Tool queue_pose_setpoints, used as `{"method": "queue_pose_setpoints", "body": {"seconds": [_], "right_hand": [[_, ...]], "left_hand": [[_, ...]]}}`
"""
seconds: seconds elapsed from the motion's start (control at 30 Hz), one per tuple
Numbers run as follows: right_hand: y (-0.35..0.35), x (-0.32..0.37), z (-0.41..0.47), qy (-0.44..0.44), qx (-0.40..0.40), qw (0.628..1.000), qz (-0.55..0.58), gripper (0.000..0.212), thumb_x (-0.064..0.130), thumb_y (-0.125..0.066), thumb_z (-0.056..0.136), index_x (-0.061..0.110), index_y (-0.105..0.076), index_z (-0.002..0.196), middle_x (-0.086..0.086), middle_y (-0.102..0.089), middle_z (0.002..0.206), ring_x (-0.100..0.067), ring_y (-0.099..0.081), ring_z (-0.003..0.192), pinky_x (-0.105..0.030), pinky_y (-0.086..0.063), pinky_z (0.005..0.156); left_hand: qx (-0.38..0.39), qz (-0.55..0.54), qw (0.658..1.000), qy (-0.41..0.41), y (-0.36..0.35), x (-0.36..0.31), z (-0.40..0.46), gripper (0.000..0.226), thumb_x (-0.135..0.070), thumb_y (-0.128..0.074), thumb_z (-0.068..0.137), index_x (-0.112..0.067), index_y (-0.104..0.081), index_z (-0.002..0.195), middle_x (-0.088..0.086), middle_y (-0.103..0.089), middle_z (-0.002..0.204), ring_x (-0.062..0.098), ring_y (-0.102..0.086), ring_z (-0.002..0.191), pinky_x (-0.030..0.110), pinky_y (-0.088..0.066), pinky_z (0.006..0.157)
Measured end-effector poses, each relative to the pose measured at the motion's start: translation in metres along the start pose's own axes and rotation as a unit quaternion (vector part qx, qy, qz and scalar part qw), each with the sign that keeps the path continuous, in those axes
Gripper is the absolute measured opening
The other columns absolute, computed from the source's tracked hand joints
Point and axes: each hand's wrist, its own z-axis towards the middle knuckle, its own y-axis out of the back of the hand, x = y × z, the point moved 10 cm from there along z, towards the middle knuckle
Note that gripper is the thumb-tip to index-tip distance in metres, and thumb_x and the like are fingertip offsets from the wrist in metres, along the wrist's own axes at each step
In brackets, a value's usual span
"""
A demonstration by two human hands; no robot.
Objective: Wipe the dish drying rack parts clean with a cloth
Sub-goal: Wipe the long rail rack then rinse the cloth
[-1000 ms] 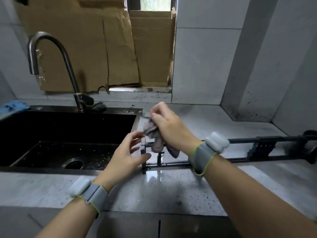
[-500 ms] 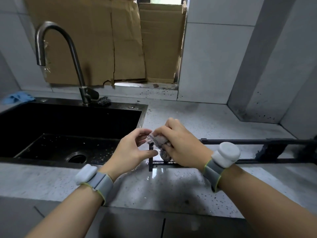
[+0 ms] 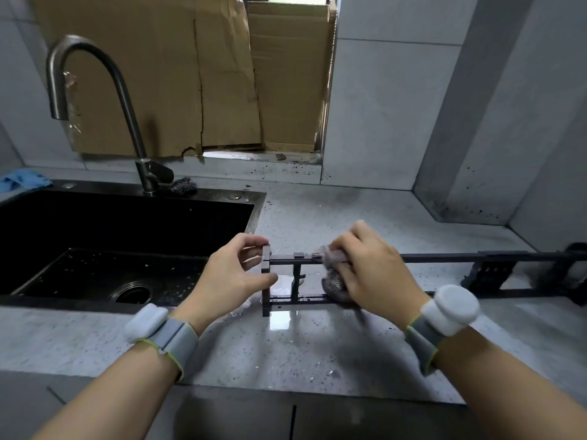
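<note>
A speckled grey counter (image 3: pixel 317 354) runs beside a black sink (image 3: pixel 95 249) with a curved tap (image 3: pixel 95 100) and cardboard (image 3: pixel 190 74) propped behind it. On the wet counter just right of the sink stands a long black rack frame (image 3: pixel 444 258), on edge, reaching off to the right. The left hand (image 3: pixel 235 274) pinches the frame's upright end post between thumb and fingers. The right hand (image 3: pixel 371 268) grips a bunched grey cloth (image 3: pixel 333 271), pressing it against the frame's rails near that end.
</note>
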Motion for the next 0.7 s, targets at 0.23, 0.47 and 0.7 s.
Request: {"method": "queue_pose_setpoints", "body": {"seconds": [0.23,0.47,0.7], "right_hand": [[0.006,0.021,0.005,0.054,-0.060,0.992,-0.093,0.006,0.013,-0.072,0.081,0.014,-0.069,0.087,0.001,-0.054,0.084,-0.018,-0.039,0.085,-0.030,-0.026,0.074],[0.003,-0.005,-0.002,0.074,-0.051,0.993,-0.076,0.017,0.038,-0.060,0.091,0.025,-0.072,0.091,0.008,-0.063,0.098,-0.021,-0.050,0.099,-0.042,-0.037,0.090],[0.045,-0.079,-0.028,-0.031,-0.112,0.992,-0.042,0.007,0.026,-0.072,0.087,0.020,-0.074,0.092,0.006,-0.063,0.091,-0.021,-0.048,0.090,-0.043,-0.041,0.082]], "left_hand": [[0.003,-0.014,1.000,0.005,-0.002,0.000,-0.002,0.056,0.006,-0.085,0.070,-0.015,-0.062,0.116,0.003,-0.070,0.116,0.008,-0.067,0.110,0.021,-0.051,0.100],[0.010,0.012,1.000,0.009,0.000,0.001,-0.002,0.057,0.003,-0.086,0.069,-0.018,-0.062,0.116,0.001,-0.071,0.115,0.011,-0.068,0.110,0.035,-0.052,0.102],[0.001,0.030,0.999,0.018,0.008,0.001,0.004,0.056,0.003,-0.084,0.072,-0.020,-0.063,0.118,-0.001,-0.070,0.116,0.011,-0.067,0.111,0.041,-0.051,0.105]]}}
